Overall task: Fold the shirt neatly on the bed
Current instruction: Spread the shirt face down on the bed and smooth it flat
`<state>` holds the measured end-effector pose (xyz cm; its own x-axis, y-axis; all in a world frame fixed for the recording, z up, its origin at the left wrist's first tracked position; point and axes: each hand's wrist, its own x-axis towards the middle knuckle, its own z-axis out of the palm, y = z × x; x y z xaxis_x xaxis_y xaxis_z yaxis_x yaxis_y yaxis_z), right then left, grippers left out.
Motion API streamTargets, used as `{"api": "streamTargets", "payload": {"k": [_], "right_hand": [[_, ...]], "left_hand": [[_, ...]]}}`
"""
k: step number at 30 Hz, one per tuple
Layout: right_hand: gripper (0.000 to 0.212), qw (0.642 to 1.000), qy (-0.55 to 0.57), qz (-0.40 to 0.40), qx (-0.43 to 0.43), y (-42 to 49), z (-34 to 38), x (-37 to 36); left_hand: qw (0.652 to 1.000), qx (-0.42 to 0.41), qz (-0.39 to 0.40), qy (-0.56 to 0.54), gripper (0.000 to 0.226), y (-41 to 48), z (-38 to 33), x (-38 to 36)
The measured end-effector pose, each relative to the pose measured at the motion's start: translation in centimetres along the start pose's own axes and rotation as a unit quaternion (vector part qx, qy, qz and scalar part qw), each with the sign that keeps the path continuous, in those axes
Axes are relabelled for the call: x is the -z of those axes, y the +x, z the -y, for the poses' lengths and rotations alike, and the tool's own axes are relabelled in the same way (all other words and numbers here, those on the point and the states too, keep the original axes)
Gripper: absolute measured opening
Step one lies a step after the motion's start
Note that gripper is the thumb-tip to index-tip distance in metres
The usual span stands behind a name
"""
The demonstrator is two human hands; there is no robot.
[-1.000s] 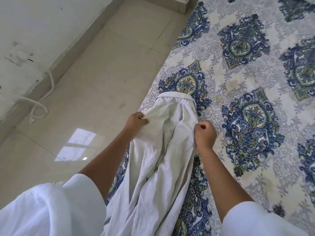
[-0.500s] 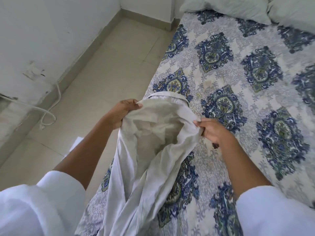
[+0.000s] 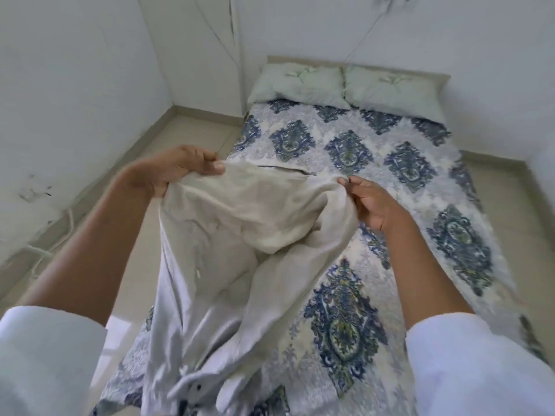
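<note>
A pale cream shirt hangs lifted above the left part of the bed, which has a blue and white patterned cover. My left hand grips the shirt's upper left edge between thumb and fingers. My right hand pinches the upper right edge. The cloth sags between the hands and its lower part trails crumpled over the bed's near left edge, where a button shows.
Two pale green pillows lie at the head of the bed against the white wall. Tiled floor runs along the bed's left side. A white cable lies by the left wall's skirting.
Both hands have raised the shirt's top off the bed and drawn it wider apart. The view has tilted up, bringing the pillows and the far wall into sight.
</note>
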<state>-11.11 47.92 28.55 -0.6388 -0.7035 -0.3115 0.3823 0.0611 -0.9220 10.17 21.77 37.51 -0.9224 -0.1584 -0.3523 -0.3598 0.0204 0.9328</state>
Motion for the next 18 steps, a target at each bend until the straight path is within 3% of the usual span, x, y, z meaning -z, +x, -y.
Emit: {"api": "streamTargets", "payload": {"k": [3,8,10,13,15,16,18], "right_hand": [[0.012,0.999,-0.034,0.026,0.026,-6.0,2.6,3.1],[0.011,0.993,-0.086,0.041,0.067,-14.8,5.9,7.6],[0.020,0.991,-0.089,0.036,0.089,-17.7,7.1,9.0],[0.037,0.987,-0.102,0.025,0.120,-21.4,8.8,10.6],[0.027,0.983,-0.121,0.020,0.138,-23.3,9.5,11.1],[0.014,0.981,-0.129,0.018,0.147,-24.2,9.8,11.3],[0.010,0.977,-0.145,0.007,0.157,-25.5,10.0,11.8]], "left_hand": [[0.999,-0.047,0.008,0.022,0.042,-3.2,-2.2,-4.2],[0.993,-0.115,-0.007,0.008,0.030,-7.1,-3.9,-10.0],[0.990,-0.140,-0.024,0.010,0.036,-8.6,-4.3,-12.2],[0.983,-0.176,-0.058,0.017,0.022,-10.0,-5.2,-14.4],[0.977,-0.185,-0.096,0.044,0.008,-10.4,-5.8,-15.2],[0.974,-0.182,-0.111,0.077,0.013,-10.4,-5.9,-15.8],[0.961,-0.164,-0.118,0.191,0.012,-10.7,-5.8,-16.9]]}}
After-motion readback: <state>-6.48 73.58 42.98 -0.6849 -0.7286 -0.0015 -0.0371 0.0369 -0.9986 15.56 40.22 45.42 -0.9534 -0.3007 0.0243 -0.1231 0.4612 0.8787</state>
